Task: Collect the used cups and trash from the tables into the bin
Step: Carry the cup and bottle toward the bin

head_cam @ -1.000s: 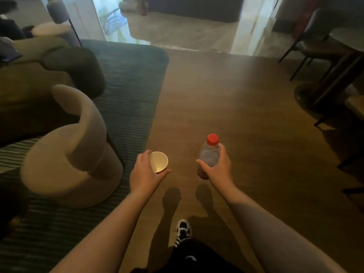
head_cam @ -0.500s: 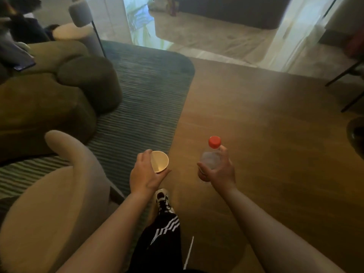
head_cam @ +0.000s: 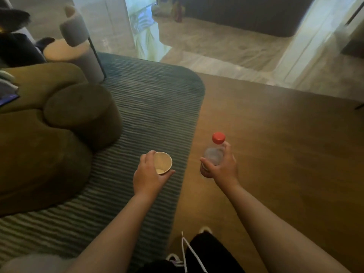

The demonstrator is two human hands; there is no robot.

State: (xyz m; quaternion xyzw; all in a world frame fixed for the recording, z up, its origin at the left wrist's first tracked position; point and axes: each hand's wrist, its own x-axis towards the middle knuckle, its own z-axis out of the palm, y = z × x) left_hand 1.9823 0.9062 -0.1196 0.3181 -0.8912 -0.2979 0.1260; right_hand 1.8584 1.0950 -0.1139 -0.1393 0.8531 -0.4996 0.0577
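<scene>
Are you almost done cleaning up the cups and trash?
Partway. A paper cup is already picked up in the left hand, and a plastic bottle with a red cap is in the right hand. Both are held above the floor. No bin is in sight, so dropping them in is left.

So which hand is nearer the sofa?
Left. The left hand, holding the cup, is over the rug beside the sofa; the right hand is farther away over bare floor.

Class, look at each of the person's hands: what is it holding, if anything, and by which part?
The left hand holds a paper cup by its side wall. The right hand holds a red-capped plastic bottle around its lower body.
</scene>
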